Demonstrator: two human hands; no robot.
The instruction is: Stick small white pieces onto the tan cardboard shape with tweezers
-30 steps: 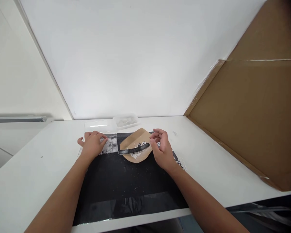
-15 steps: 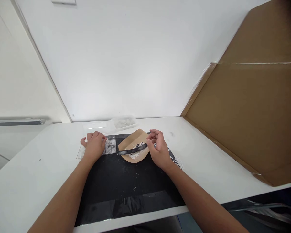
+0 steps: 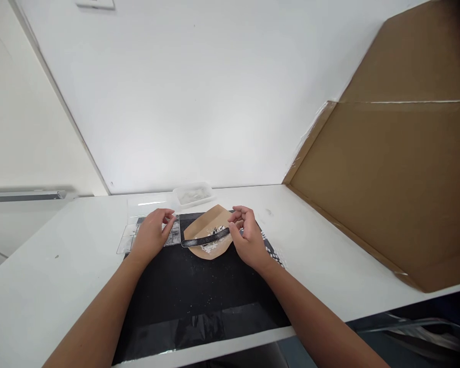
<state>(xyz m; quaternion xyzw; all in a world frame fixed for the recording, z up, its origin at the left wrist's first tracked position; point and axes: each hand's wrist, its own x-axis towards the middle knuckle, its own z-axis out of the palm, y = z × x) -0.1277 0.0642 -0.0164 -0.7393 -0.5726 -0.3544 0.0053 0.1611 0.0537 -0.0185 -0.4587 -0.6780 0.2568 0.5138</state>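
Here the left hand rests flat on the light, brittle-looking clear compartment box left of the brown paper, best gripped by its edges, while the right hand pinches something seemingly tiny.

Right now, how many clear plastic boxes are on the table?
2. The compartment box lies under the left hand; the small tub sits by the wall behind it.

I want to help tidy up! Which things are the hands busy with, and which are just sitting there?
In use:
- left hand on clear plastic compartment box
- right hand beside brown paper sheet with white bits
- black curved strip

Lying about:
- small clear plastic tub
- big brown cardboard sheet
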